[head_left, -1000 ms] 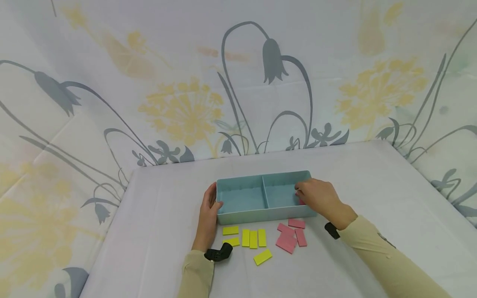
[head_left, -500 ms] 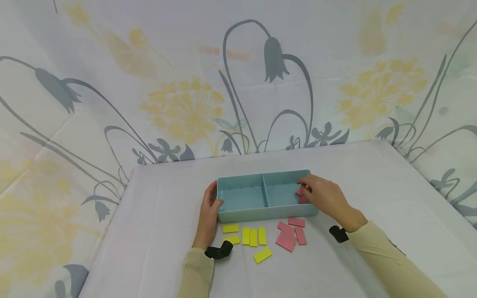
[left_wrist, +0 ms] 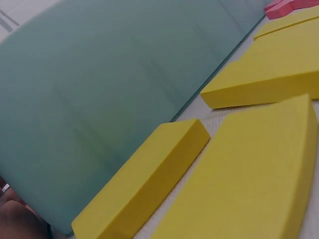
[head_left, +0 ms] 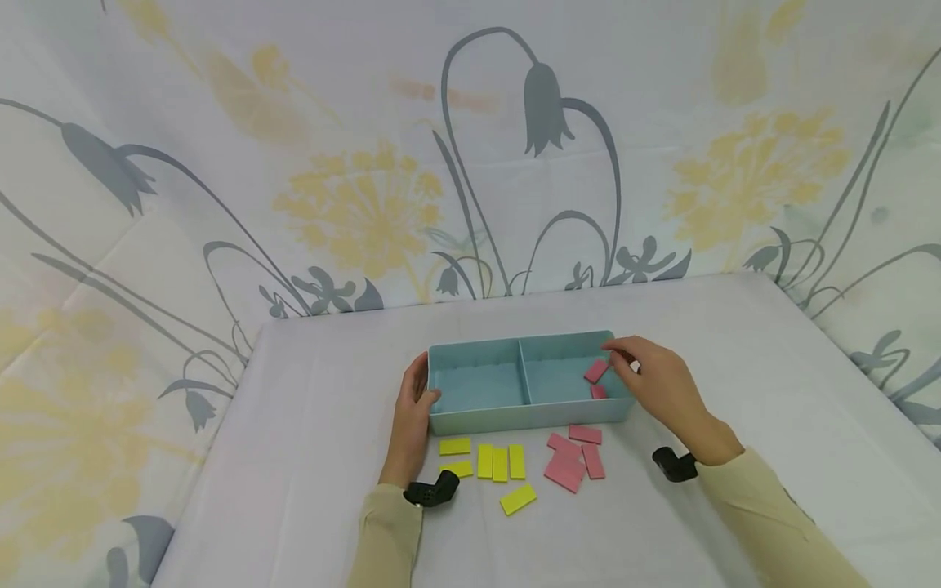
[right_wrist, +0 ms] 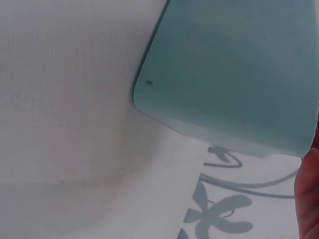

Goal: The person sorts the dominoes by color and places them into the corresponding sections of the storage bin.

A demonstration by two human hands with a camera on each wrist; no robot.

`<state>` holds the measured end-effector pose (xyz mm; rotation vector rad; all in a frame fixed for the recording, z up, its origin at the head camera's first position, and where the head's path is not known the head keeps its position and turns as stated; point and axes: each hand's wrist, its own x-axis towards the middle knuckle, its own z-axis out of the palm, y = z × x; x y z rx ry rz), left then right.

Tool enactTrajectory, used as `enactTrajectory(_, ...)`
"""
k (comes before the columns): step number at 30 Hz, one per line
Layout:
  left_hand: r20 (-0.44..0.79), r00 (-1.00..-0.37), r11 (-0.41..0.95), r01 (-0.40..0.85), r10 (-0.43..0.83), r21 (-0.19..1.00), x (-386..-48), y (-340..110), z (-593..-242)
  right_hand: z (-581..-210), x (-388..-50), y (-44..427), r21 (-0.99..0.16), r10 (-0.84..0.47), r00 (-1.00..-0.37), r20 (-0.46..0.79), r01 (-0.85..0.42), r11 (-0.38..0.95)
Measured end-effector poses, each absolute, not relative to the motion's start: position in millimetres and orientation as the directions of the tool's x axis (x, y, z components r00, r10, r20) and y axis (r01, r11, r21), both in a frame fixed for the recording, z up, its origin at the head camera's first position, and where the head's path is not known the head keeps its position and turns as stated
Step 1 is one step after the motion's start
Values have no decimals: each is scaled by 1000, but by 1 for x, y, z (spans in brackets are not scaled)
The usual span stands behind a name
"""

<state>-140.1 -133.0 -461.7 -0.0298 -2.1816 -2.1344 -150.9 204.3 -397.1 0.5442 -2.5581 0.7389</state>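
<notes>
A light blue-green tray (head_left: pixel 529 420) with a divider lies on the table. My left hand (head_left: pixel 408 425) grips its left end, thumb over the rim and fingers against the outer side. Two pink blocks, one pink block (head_left: pixel 596 371) tilted near the right wall and another pink block (head_left: pixel 599 392) partly hidden by the front wall, are in the right compartment. Over the tray's right end is my right hand (head_left: pixel 657 384), fingers loosely bent and holding nothing that I can see. In the right wrist view, part of this hand (right_wrist: pixel 307 194) shows beside the tray's corner.
In front of the tray lie several yellow blocks (head_left: pixel 501 465), one close to its wall in the left wrist view. To their right are several pink blocks (head_left: pixel 566 474), some overlapping. A flower-printed cloth (head_left: pixel 353 204) hangs behind the white table surface (head_left: pixel 331 367).
My right hand has drawn back to the right from inside the right compartment. Its pink block is let go, and two pink blocks now show there. The left hand keeps its hold on the tray.
</notes>
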Motion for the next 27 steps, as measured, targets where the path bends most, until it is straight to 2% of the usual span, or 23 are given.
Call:
enactTrajectory(7,69,-996,37,67,-59,997,-139,-132,-461,-397,-137,208,-498,-212,-856,470,-456,737)
enactTrajectory(15,73,-996,42,71,-53,997,-139,-133,-460,-400,-122,211,-530,-190,-875,445,-428,732)
enactTrajectory(27,83,-996,23,82,-46,996,-139,-132,-460,-411,-98,215,-723,-55,-948,312,-275,634)
